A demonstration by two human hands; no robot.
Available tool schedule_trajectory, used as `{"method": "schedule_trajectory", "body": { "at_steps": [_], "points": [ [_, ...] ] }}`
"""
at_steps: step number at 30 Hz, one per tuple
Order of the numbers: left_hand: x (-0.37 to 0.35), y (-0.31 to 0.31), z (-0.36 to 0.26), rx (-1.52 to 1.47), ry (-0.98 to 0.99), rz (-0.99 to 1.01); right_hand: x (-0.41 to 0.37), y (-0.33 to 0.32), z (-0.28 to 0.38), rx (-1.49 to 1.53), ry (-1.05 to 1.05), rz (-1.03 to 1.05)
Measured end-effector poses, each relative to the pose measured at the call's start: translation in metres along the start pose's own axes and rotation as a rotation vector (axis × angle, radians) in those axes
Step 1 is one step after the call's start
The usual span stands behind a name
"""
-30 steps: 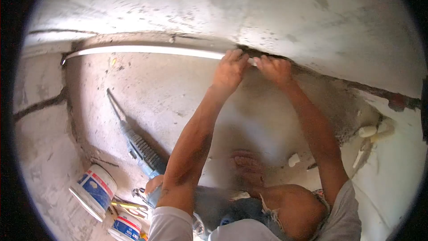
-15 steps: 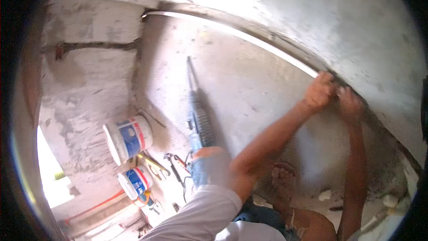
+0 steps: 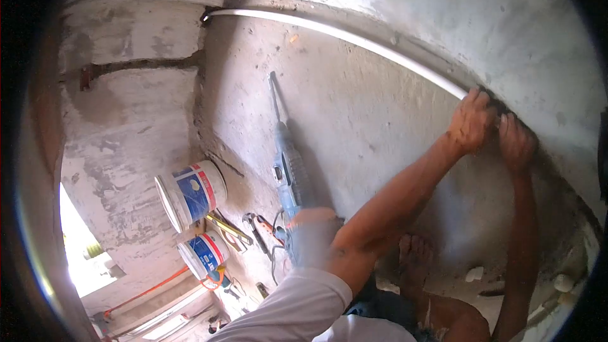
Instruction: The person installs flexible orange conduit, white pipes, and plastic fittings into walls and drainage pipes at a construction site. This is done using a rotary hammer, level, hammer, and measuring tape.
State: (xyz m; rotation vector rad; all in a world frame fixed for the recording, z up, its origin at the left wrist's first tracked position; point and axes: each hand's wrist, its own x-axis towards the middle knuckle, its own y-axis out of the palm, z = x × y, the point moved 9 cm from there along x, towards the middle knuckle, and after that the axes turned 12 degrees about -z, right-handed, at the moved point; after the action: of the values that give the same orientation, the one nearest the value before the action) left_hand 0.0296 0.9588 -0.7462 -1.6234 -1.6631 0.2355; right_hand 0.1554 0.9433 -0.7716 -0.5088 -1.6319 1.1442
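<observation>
Fingers of left hand (image 3: 472, 121) and right hand (image 3: 517, 142) curl on pipe (image 3: 354, 37) in groove (image 3: 565, 182); groove leftward looks filled, rightward probably empty.

Rough grey plaster walls (image 3: 126, 120), dusty concrete floor (image 3: 367, 114), daylight (image 3: 76, 240) lower left.

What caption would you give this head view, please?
Left hand and right hand meet at a long white plastic pipe in a grey wall groove.

Flat on the dusty floor (image 3: 354, 107): a blue drill (image 3: 288, 164) with a long bit. Just beside it, red pliers (image 3: 258, 228) and a yellow tool (image 3: 228, 228). By the wall, a big bucket (image 3: 192, 195) and a small bucket (image 3: 204, 255), both white and blue. Lower down, an orange cord (image 3: 149, 291).
</observation>
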Motion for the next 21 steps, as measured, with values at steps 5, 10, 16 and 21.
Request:
{"method": "schedule_trajectory", "body": {
  "at_steps": [5, 10, 16, 21],
  "points": [
    [-0.01, 0.006, 0.005, -0.048, -0.017, -0.01, -0.002, 0.0, 0.004, -0.09, -0.014, 0.084],
    [0.0, -0.003, 0.004, -0.042, -0.026, -0.016, -0.003, 0.006, -0.004, -0.088, -0.043, 0.062],
    [-0.004, 0.002, 0.007, -0.009, -0.039, -0.048, -0.009, 0.008, 0.0, -0.15, -0.129, -0.001],
    [-0.002, 0.002, 0.004, 0.035, 0.017, -0.086, -0.016, 0.024, -0.01, -0.119, -0.12, 0.108]
  ]
}}
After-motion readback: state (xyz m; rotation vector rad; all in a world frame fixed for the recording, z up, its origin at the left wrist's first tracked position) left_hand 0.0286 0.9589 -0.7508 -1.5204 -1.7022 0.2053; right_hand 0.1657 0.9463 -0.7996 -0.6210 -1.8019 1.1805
